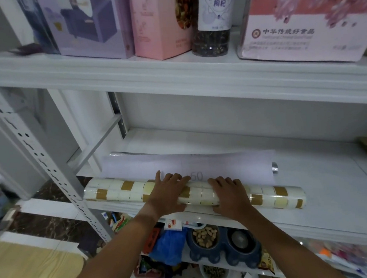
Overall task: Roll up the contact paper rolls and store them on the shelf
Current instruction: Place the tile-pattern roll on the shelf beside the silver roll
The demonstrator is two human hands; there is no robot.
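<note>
Two bare arms reach out from the bottom toward the big white shelf (327, 195), which is the biggest thing. On its middle board, right at the front edge, lies the checkered roll (120, 191) of cream and gold contact paper. Just behind it on the same board lies the white roll (224, 164), with a loose sheet still partly open and a silver end showing. The left hand (167, 192) rests flat on top of the checkered roll with fingers spread wide, holding nothing. The right hand (228, 194) lies beside it on the same roll, fingers straight and pressing down. I think this step is pushing the checkered roll back into place on the shelf. Next, the hands likely need to let go gently so it does not roll off the edge, and the white roll may need tightening. Under the middle board sits a blue double bowl (225, 245); one side holds peanuts and the other side looks empty. Above the middle board stands a clear jar (211, 39) with dark dried bits inside.
</note>
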